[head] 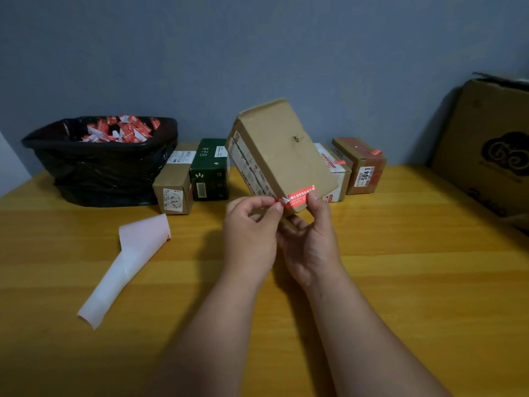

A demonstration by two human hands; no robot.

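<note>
Both forearms enter bare from the bottom edge and converge toward centre. Your left hand (252, 236): back facing you, thumb and index tips pinched together, other 3 fingers curled. Your right hand (310, 247): palm turned up, fingers cupped, thumb raised. The 2 hands sit just beside each other.

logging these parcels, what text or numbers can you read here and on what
"5041": on the white label of the reddish-brown box.
Red sticker on the held cardboard box: white Chinese characters, too blurred to read.
Dark green box: white characters and a barcode, too small to read.
Labels on the other small boxes: too small to read.
Large carton: a cloud-like logo, no readable words.
</note>
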